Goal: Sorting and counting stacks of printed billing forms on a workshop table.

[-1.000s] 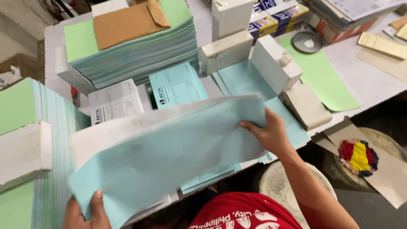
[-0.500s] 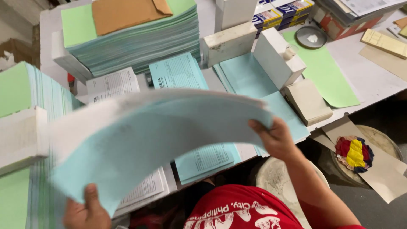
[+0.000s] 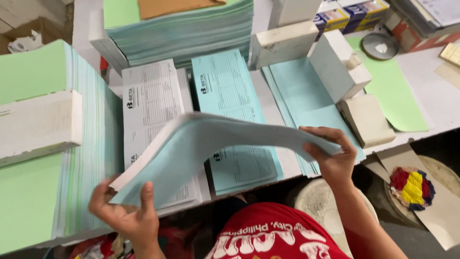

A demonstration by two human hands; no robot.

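White worktable (image 3: 431,96) in front of you is packed with sorted paper: a white printed-form pile (image 3: 151,100) and a blue printed-form pile (image 3: 225,86) lie side by side for easy reach. Your left hand (image 3: 127,211) pinches the near corner of a bowed sheaf of blue and white sheets (image 3: 215,144), thumb on top, while your right hand (image 3: 330,153) curls closed over its far edge, so the sheaf hangs level above both piles. White blocks (image 3: 282,43) weigh down the neighbouring stacks.

Small boxed packages (image 3: 352,13), blue and white with yellow bands, stand in a row at the far edge of the worktop (image 3: 431,96), well beyond the right hand (image 3: 335,160). No signs or screens show; other labels cannot be told.
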